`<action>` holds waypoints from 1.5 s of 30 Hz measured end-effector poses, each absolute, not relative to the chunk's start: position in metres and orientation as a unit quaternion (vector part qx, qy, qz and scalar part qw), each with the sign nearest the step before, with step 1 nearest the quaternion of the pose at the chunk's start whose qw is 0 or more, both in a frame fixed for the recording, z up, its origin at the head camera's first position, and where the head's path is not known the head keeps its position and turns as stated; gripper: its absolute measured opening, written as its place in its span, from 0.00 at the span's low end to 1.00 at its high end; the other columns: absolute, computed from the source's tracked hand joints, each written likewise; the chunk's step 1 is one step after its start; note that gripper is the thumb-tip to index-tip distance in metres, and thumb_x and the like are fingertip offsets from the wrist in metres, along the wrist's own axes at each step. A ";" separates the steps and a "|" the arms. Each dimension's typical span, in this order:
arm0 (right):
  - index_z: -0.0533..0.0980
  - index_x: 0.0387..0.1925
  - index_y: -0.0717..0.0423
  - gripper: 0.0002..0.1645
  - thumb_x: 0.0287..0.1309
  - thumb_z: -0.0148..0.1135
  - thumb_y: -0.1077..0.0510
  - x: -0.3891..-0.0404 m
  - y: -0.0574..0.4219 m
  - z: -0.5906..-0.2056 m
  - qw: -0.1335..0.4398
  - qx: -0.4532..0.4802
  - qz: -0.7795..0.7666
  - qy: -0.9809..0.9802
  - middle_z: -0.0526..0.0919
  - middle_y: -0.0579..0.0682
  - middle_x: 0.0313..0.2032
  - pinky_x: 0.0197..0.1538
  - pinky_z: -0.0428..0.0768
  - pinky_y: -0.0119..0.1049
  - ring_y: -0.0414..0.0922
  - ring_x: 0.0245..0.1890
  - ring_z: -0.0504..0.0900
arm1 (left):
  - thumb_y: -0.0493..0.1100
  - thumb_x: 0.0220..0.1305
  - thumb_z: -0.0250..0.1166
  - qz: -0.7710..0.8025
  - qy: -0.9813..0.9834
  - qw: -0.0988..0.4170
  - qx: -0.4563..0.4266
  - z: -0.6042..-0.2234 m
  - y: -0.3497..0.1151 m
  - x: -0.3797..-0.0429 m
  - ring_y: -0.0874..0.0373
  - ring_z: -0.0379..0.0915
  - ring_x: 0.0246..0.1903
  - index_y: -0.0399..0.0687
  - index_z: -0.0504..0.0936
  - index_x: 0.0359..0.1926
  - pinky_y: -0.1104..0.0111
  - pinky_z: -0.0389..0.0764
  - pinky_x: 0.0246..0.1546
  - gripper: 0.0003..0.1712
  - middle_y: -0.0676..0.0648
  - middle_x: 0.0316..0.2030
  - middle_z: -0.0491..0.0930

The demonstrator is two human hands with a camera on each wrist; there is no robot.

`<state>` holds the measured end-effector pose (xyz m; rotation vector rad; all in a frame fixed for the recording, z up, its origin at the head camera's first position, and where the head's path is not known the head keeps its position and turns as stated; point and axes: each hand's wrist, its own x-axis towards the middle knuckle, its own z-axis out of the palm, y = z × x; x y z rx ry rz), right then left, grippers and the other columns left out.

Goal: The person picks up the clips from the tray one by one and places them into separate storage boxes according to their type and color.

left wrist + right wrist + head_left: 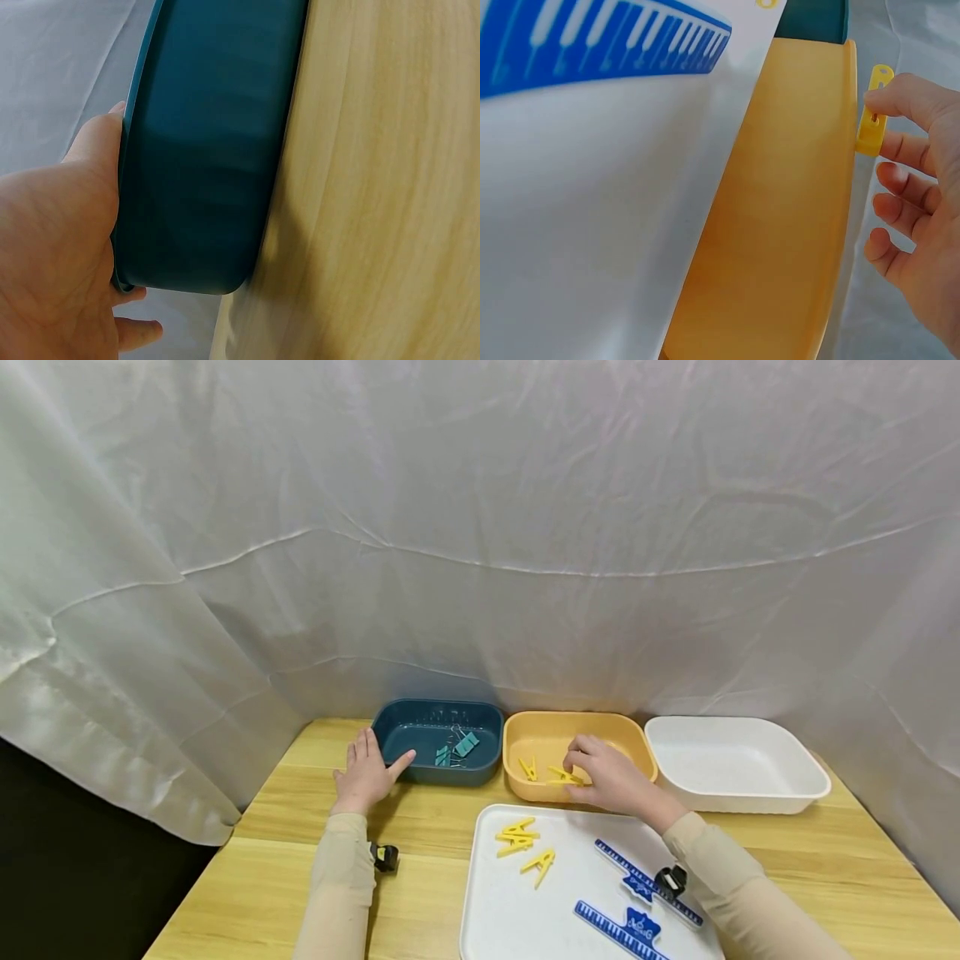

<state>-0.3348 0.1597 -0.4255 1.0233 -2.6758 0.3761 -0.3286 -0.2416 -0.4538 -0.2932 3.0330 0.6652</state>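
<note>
My right hand [611, 777] is over the front of the yellow bin [525, 727], pinching a yellow clothespin [873, 112] between thumb and index finger. Another yellow clothespin [528, 768] lies inside that bin. At the left end of the dark teal bin [480, 775], my left hand [366, 777] rests on the rim with fingers spread and thumb along the front edge. Teal binder clips [465, 744] lie in the teal bin. On the white tray [487, 910] are several yellow clothespins [538, 865] and two blue piano-key clips [618, 935].
A white bin [742, 806] stands to the right of the yellow one, so three bins line the back of the wooden table [420, 893]. Behind them hangs a pale grey curtain [480, 527]. Both wrists wear small black cameras.
</note>
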 end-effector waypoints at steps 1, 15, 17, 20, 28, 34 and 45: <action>0.80 0.36 0.47 0.13 0.50 0.73 0.49 -0.335 0.160 -0.425 0.121 0.347 0.131 -0.921 0.75 0.44 0.41 0.46 0.79 0.38 0.41 0.41 0.72 | 0.79 0.61 0.43 0.213 0.972 0.012 -0.094 -0.454 -0.242 -0.329 0.34 0.28 0.76 0.39 0.28 0.76 0.28 0.44 0.65 0.64 0.36 0.77 0.30; 0.80 0.34 0.50 0.13 0.49 0.74 0.51 -0.350 0.161 -0.430 0.137 0.329 0.145 -0.923 0.74 0.45 0.38 0.42 0.78 0.39 0.42 0.38 0.71 | 0.81 0.60 0.42 0.211 0.973 0.013 -0.097 -0.455 -0.243 -0.329 0.34 0.29 0.76 0.39 0.28 0.76 0.28 0.44 0.65 0.65 0.37 0.77 0.29; 0.79 0.35 0.50 0.13 0.50 0.74 0.51 -0.351 0.161 -0.430 0.134 0.324 0.149 -0.925 0.74 0.45 0.39 0.42 0.78 0.39 0.42 0.38 0.72 | 0.81 0.60 0.42 0.212 0.973 0.013 -0.096 -0.454 -0.243 -0.329 0.34 0.29 0.76 0.39 0.28 0.76 0.28 0.44 0.65 0.65 0.37 0.77 0.29; 0.79 0.35 0.51 0.14 0.50 0.74 0.51 -0.354 0.160 -0.431 0.131 0.320 0.152 -0.926 0.74 0.46 0.39 0.42 0.78 0.40 0.43 0.38 0.71 | 0.81 0.60 0.42 0.213 0.972 0.012 -0.095 -0.454 -0.243 -0.329 0.34 0.28 0.76 0.39 0.29 0.76 0.28 0.44 0.65 0.65 0.37 0.77 0.29; 0.79 0.36 0.50 0.14 0.51 0.73 0.50 -0.360 0.157 -0.434 0.101 0.302 0.155 -0.935 0.73 0.46 0.40 0.42 0.77 0.39 0.43 0.39 0.71 | 0.82 0.59 0.41 0.213 0.972 0.009 -0.094 -0.454 -0.243 -0.329 0.35 0.28 0.76 0.40 0.28 0.76 0.28 0.45 0.65 0.66 0.38 0.77 0.29; 0.79 0.35 0.50 0.13 0.51 0.73 0.50 -0.365 0.155 -0.435 0.079 0.291 0.160 -0.940 0.73 0.46 0.39 0.42 0.75 0.38 0.43 0.38 0.70 | 0.80 0.60 0.42 0.213 0.972 0.005 -0.097 -0.454 -0.243 -0.329 0.35 0.29 0.76 0.39 0.29 0.76 0.28 0.45 0.65 0.65 0.37 0.77 0.30; 0.80 0.36 0.50 0.12 0.54 0.71 0.51 -0.374 0.155 -0.441 0.021 0.256 0.175 -0.951 0.72 0.46 0.40 0.44 0.74 0.38 0.44 0.41 0.69 | 0.77 0.63 0.45 0.213 0.972 0.004 -0.100 -0.454 -0.241 -0.327 0.34 0.30 0.76 0.39 0.29 0.76 0.29 0.45 0.66 0.63 0.36 0.77 0.30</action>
